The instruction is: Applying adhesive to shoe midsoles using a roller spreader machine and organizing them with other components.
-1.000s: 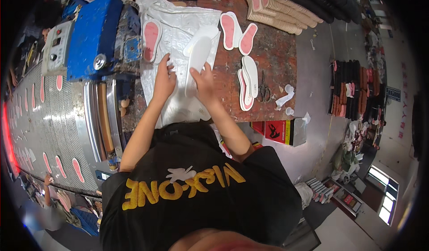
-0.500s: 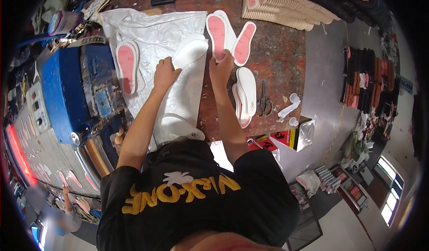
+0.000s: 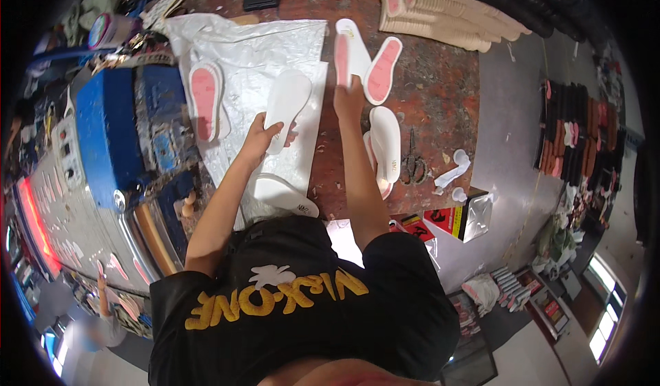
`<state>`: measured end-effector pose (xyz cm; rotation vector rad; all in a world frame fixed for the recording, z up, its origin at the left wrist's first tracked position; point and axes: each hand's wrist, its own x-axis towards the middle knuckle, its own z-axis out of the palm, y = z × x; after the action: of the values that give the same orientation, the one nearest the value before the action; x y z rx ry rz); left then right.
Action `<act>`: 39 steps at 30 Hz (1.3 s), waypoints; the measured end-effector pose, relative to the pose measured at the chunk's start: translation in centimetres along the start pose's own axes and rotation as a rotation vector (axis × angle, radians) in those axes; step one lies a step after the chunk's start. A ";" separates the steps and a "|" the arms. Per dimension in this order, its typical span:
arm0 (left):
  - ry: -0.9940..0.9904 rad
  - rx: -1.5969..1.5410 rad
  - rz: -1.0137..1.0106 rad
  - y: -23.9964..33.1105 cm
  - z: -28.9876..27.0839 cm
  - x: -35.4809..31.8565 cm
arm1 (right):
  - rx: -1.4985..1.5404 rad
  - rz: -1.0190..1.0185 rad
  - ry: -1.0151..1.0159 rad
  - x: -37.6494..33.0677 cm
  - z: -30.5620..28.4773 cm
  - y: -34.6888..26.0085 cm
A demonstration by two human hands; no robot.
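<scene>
A white insole (image 3: 291,92) is in my left hand (image 3: 265,136), which grips it near its lower end, thumb on top, above a white plastic sheet (image 3: 240,42). My right hand (image 3: 348,98) is closed on the lower end of a pink-faced insole (image 3: 342,59), tilted so its pink side looks narrow. Beside that one is a white insole (image 3: 355,50). Just right lies another pink-faced insole (image 3: 383,71). Nearer me, a small stack of white insoles (image 3: 386,142) rests by my right forearm. One more white insole (image 3: 283,193) lies close to my body.
Pink-faced insoles (image 3: 205,101) lie on the sheet's left part. Scissors (image 3: 413,162) and a clear plastic piece (image 3: 450,173) are at right on the worn table (image 3: 440,97). Beige stacked soles (image 3: 440,25) fill the back right. A blue machine (image 3: 110,138) stands left.
My left hand has raised the white insole and turned it more upright. The pink-faced insole at my right hand has tilted, uncovering more of the white one beside it.
</scene>
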<state>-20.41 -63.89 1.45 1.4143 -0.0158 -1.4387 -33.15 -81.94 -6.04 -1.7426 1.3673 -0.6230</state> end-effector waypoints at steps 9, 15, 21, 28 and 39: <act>0.164 0.454 0.686 -0.8 -1.2 -10.4 | 0.660 0.103 -0.474 -16.9 -0.4 -13.1; 0.039 0.345 0.805 -1.9 -2.5 -19.2 | 0.597 -0.348 -0.499 -23.7 -0.8 -18.7; 0.318 0.864 0.987 -1.1 -5.1 -31.3 | 0.837 -0.180 -0.876 -28.9 -3.1 -23.0; 0.742 0.458 1.068 -3.4 -14.4 -47.5 | 0.460 -0.734 -0.735 -32.3 -0.4 -35.2; 0.771 0.179 0.729 -15.6 -35.6 -48.7 | -0.447 -0.827 0.074 -30.8 17.7 -44.1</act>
<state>-17.86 -3.23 15.45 1.7802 -0.1547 -0.2648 -4.00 -43.90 24.22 -2.6977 0.8164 -0.8607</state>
